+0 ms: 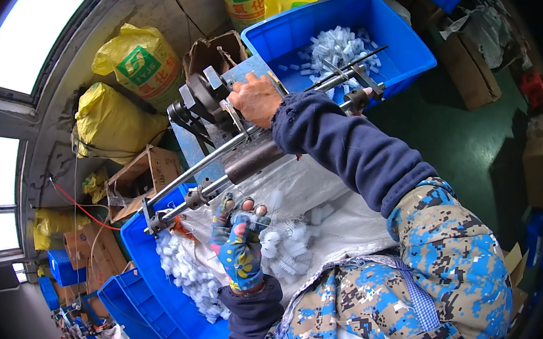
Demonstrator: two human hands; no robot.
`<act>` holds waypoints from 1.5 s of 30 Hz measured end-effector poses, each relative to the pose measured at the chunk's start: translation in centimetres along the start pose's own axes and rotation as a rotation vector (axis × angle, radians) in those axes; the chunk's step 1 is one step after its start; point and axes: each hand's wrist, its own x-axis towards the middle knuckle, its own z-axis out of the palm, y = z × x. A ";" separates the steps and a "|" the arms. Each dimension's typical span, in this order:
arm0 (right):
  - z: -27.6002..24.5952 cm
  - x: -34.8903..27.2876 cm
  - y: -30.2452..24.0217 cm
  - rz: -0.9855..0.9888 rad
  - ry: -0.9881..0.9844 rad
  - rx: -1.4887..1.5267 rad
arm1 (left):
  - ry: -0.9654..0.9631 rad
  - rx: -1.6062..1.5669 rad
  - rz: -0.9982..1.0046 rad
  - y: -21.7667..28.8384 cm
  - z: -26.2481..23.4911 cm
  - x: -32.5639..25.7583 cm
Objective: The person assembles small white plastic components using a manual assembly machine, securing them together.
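My right hand [256, 100] is bare and wrapped round the top of a metal lever [235, 118] on a small bench machine [204, 101]. The machine carries long steel rods and a dark cylinder [254, 160]. Below the rods, my left hand [237, 240] wears a flower-patterned glove with bare fingertips. Its fingers are curled in on a translucent plastic piece, mostly hidden by them. Beside that hand, a heap of translucent ribbed plastic pieces [288, 245] lies on a white sheet [337, 222] across my lap.
A blue bin [404, 61] with short clear tube pieces [338, 47] stands beyond the machine. At left, another blue bin [202, 334] holds many white pieces [187, 274]. Yellow sacks [146, 61] and an open wooden box [149, 174] line the wall; cardboard boxes [469, 71] stand at right.
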 end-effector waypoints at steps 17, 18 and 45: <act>-0.5 -4.3 0.4 0.129 0.066 -0.105 | 0.006 0.160 0.094 0.9 0.5 -0.1; -0.3 -4.1 -0.1 0.127 0.071 -0.106 | -0.019 0.130 0.083 0.6 1.2 -0.1; -4.3 -0.7 7.2 0.017 0.100 -0.327 | 0.101 0.476 0.345 1.5 -0.6 0.0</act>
